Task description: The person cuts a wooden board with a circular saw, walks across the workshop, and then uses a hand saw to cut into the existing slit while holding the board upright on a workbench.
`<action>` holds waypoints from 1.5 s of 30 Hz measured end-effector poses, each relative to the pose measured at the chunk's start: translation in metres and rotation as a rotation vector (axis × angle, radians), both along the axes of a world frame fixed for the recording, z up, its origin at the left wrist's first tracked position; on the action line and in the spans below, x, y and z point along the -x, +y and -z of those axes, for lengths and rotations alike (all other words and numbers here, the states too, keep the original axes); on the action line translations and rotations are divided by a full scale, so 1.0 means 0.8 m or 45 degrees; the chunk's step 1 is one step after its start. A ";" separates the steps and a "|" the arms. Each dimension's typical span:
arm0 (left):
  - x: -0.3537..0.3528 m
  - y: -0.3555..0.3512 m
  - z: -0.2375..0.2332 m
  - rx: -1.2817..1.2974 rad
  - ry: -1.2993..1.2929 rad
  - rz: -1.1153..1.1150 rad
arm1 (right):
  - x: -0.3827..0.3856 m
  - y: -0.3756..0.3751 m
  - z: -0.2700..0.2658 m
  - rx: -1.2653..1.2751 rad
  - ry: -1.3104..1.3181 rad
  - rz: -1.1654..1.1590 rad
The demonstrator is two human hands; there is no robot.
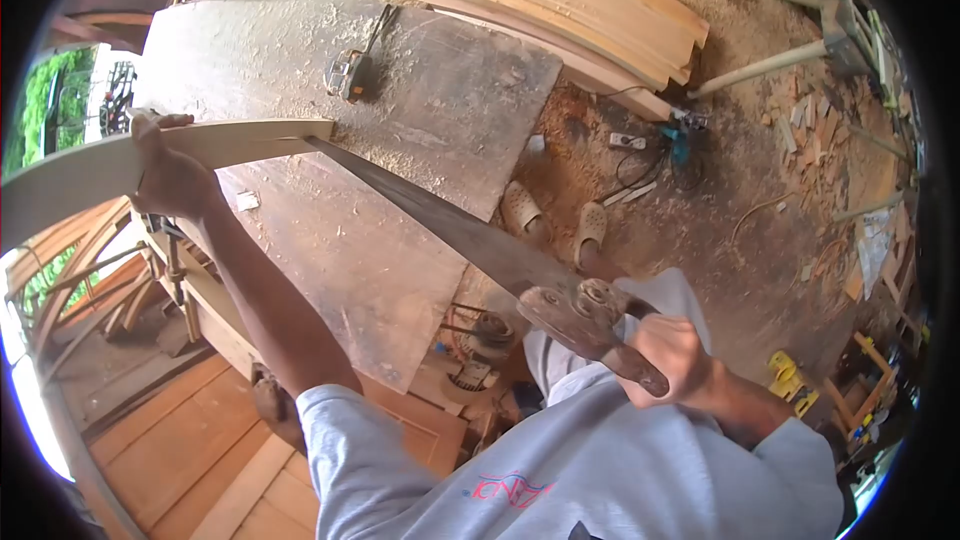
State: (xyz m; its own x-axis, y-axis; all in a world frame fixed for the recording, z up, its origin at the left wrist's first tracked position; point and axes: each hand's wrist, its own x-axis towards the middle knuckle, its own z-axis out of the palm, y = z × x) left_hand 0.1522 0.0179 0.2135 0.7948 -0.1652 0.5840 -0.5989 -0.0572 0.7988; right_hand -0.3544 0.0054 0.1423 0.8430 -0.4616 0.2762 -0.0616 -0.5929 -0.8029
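My right hand (672, 355) is wrapped round the wooden handle of a handsaw (440, 215). The saw's long blade reaches up and left, and its tip end meets a curved wooden board (240, 143) near the board's right end, where a thin slit shows. My left hand (170, 170) grips that board farther left, with fingers bent over its upper edge. Under the board and blade lies a worn worktable (370, 280) strewn with sawdust. A tape measure (347, 74) rests on the table beyond the board.
Long planks (560, 0) lie past the table's far side. To the right, a power strip (627, 141), cables and wood scraps (810, 130) are on the dusty floor. A yellow tool (790, 380) sits at lower right. Wooden panels (170, 440) are at lower left.
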 end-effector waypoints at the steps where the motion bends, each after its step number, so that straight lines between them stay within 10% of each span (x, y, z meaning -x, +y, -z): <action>1: 0.000 -0.003 0.001 0.004 0.014 -0.022 | -0.010 0.001 0.001 0.028 0.048 -0.046; 7: -0.016 0.003 0.015 -0.069 -0.166 0.120 | -0.244 -0.018 0.118 -0.323 -0.116 -0.029; 13: 0.005 -0.026 0.001 -0.410 -0.381 -0.069 | -0.054 -0.034 0.080 -0.291 -0.057 -0.020; 20: -0.059 0.011 0.001 0.078 0.205 0.043 | 0.097 -0.017 -0.031 -0.429 0.070 -0.025; 37: 0.019 0.040 -0.011 0.042 0.300 -0.047 | 0.128 -0.028 -0.051 -0.367 -0.007 -0.164; 45: -0.013 0.050 -0.003 0.140 0.293 -0.089 | -0.050 -0.035 0.057 -0.159 -0.064 -0.191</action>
